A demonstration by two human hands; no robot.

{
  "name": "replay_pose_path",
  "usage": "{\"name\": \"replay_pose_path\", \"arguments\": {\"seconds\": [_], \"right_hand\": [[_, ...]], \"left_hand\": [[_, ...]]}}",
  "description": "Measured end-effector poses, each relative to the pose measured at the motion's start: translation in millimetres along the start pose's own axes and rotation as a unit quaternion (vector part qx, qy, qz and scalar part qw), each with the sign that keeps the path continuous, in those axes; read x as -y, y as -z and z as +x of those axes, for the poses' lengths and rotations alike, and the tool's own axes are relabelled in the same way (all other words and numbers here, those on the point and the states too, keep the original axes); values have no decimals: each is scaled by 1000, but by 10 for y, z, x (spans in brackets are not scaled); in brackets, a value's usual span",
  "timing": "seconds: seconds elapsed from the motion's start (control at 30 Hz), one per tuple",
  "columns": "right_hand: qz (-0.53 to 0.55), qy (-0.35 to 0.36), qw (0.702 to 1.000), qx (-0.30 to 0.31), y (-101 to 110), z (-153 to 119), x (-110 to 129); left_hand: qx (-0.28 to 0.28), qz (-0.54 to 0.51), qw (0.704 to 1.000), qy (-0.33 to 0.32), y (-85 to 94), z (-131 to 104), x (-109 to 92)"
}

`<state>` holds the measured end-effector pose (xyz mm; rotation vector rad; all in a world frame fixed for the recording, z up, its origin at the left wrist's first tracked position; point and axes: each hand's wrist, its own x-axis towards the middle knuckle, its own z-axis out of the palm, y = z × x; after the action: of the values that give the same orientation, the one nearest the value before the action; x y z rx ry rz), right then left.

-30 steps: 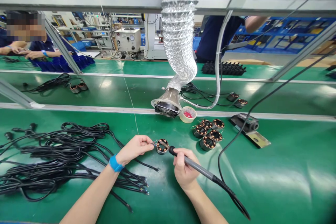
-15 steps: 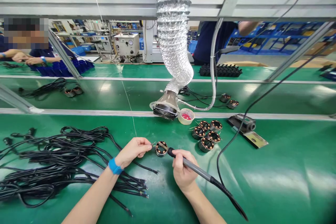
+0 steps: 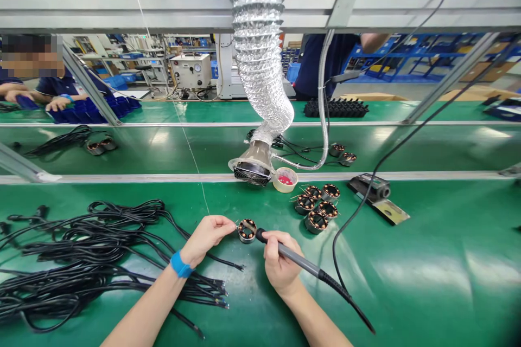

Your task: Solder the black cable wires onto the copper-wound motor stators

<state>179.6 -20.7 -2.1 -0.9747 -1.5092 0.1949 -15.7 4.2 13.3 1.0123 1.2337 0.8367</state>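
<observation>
My right hand (image 3: pixel 284 260) grips a soldering iron (image 3: pixel 299 256) by its grey and black handle. The iron's tip reaches over a small motor stator (image 3: pixel 246 231), a ring with copper windings on the green bench; whether they touch I cannot tell. At the ring's left edge, my left hand (image 3: pixel 209 237) is closed in a pinch. A thin solder wire (image 3: pixel 189 146) runs down from above to that hand, and its end by the fingertips is hard to see. Several more stators (image 3: pixel 316 222) stand grouped to the right.
Black cables (image 3: pixel 93 249) lie heaped at left, stripped ends towards the middle. A fume extractor hood (image 3: pixel 254 165) hangs on a foil duct (image 3: pixel 260 43). Beside it sits a tape roll (image 3: pixel 285 180). The iron's cord passes near a black stand (image 3: pixel 372 190). Two people work beyond the frame.
The whole view has shifted slightly left. Both hands keep nearly the same place at the stator, my left fingertips a little closer to it. A person's hands at far left have moved.
</observation>
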Motion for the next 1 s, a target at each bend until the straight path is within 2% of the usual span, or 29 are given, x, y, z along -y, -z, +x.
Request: {"name": "replay_pose_path", "arguments": {"seconds": [0.17,0.27,0.4,0.63,0.83,1.0], "right_hand": [[7,-8,1000,7,-1,0,-1],[29,-22,998,46,-40,30,12],[75,-37,990,116,-164,48,-13],[88,-78,977,180,-339,-26,-99],[131,-97,971,175,-363,20,-109],[150,-126,965,174,-355,61,-100]], "left_hand": [[47,12,998,-32,55,-10,6],[64,13,997,-29,68,-6,11],[54,2,998,-23,73,16,48],[27,-18,999,-8,10,29,78],[21,5,1000,-10,1,8,83],[61,7,998,-18,58,-21,52]]}}
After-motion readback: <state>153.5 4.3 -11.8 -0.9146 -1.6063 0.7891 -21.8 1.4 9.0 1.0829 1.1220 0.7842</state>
